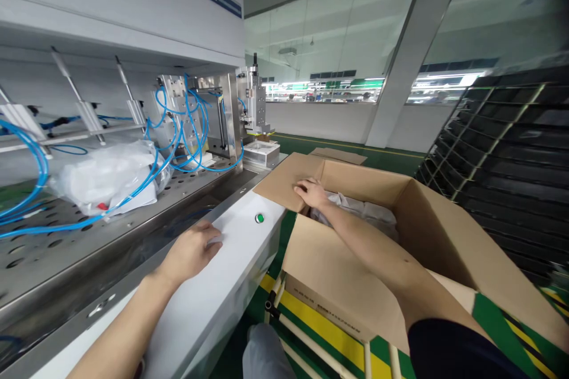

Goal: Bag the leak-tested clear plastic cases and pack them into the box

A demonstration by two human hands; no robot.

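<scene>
My left hand [193, 251] lies on the white panel [242, 254] along the machine's front, fingers curled, with a small pale edge showing at the fingertips. I cannot tell whether that edge is held. My right hand [311, 192] reaches across an open cardboard box [427, 231], its fingers draped over the inner edge of a raised flap [284, 180]. Just beyond those fingers, crumpled white wrapping [355, 212] fills part of the box. The box's lower part is hidden by its flaps and my forearm.
A green push button [259, 218] sits on the white panel. Behind it, a perforated steel bed [40, 243] holds a white plastic bag [104, 180], under looping blue pneumatic tubing [189, 124]. Stacked black trays [507, 154] rise at right. A trouser leg [264, 355] shows below.
</scene>
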